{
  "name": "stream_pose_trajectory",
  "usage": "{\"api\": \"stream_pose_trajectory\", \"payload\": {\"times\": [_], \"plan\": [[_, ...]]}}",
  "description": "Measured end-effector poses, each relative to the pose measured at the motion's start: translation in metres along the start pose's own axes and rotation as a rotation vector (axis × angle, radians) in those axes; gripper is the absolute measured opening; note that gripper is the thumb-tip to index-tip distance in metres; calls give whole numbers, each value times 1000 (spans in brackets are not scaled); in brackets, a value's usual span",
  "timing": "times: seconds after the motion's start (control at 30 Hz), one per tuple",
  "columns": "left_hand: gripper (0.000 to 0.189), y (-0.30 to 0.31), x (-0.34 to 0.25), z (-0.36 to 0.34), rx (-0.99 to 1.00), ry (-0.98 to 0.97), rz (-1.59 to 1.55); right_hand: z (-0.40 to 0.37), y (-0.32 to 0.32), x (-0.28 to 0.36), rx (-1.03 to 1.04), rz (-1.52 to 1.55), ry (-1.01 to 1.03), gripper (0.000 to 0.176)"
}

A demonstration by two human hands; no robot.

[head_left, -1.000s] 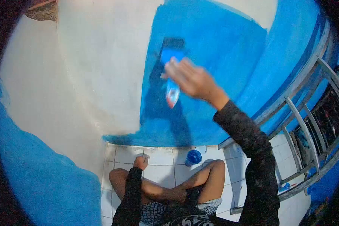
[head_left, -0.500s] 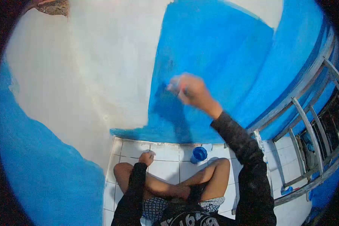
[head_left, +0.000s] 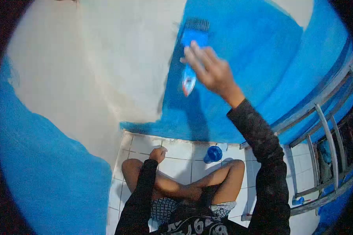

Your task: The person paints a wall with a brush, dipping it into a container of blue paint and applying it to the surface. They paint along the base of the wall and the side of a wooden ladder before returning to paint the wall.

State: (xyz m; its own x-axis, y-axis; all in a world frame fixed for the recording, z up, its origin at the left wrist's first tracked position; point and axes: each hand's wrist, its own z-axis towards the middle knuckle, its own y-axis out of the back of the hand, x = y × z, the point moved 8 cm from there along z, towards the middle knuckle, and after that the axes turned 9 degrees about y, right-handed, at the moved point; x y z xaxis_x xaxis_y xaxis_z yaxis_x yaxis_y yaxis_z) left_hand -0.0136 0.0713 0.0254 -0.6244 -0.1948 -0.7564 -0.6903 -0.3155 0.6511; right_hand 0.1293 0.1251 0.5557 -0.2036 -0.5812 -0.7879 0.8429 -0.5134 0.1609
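A paintbrush is held against the wall by my right hand, its dark bristles pointing up and its handle tip hanging below the fingers. The bristles lie near the left edge of the blue painted area, beside the bare white wall. My left hand is low over the floor by my left knee, its fingers curled in with nothing visible in them. A small blue cup stands on the tiles in front of my crossed legs.
White floor tiles meet the wall at its foot. A wooden ladder lies along the right side, with a small blue object near its lower rail. More blue paint covers the lower left wall.
My right hand has moved up the wall with the paintbrush, which now shows clearly. My left hand stays by the knee. The view has shifted slightly.
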Motion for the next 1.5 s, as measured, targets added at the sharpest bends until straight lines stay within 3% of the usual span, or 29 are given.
{"api": "stream_pose_trajectory", "payload": {"times": [0.1, 0.23, 0.27, 0.37, 0.4, 0.53, 0.6, 0.7, 0.83, 0.87, 0.93, 1.0, 1.07, 1.17, 1.23, 1.27, 1.33, 1.5], "plan": [[19, 0, 3, -2, -19, 30, 58, -33, -23, 75, 168, 83, -8, 39], [18, -12, 20, 3, -29, -9, 31, -92, -41, 173, 185, 407, -53, 39], [19, 1, 6, -4, -158, -40, 76, -105, -42, 193, 183, 412, -55, 39], [21, -11, 23, -2, -118, -14, 202, -140, -59, 248, 323, 609, -106, 42], [23, -15, 33, 2, -27, 89, 253, -149, -65, 262, 367, 618, -123, 44], [22, 1, 0, -10, 1, -7, 228, -166, -81, 299, 455, 683, -211, 49], [19, 25, -13, -19, -230, 63, 35, -161, -86, 308, 489, 708, -200, 50], [18, -81, 153, 21, -341, 124, -312, -166, -91, 325, 470, 719, -177, 51], [19, -10, 32, -7, -131, 60, 8, -170, -99, 338, 502, 814, -163, 44], [19, 1, 16, -11, -146, 131, 143, -170, -100, 333, 502, 814, -163, 44], [19, 8, 18, -11, -157, 207, 276, -184, -114, 295, 585, 911, -518, 37], [19, -2, 17, -3, -68, 42, 62, -183, -106, 249, 367, 872, -666, 33], [20, -9, 25, 2, -56, 34, 15, -168, -90, 201, 137, 880, -772, 27], [19, -13, 27, 6, -53, 24, -41, -134, -55, 151, 20, 659, -710, 32], [18, -9, 17, 4, -55, 8, -11, -150, -50, 120, 25, 758, -1321, 20], [18, -10, 19, 4, -10, 77, 22, -144, -45, 115, 31, 763, -1322, 20], [18, 0, 7, -1, -11, 98, 31, -137, -14, 104, -381, 691, -1249, 20], [18, -6, 16, -1, -16, 121, 39, -151, -3, 135, -248, 383, -1061, 26]]}}
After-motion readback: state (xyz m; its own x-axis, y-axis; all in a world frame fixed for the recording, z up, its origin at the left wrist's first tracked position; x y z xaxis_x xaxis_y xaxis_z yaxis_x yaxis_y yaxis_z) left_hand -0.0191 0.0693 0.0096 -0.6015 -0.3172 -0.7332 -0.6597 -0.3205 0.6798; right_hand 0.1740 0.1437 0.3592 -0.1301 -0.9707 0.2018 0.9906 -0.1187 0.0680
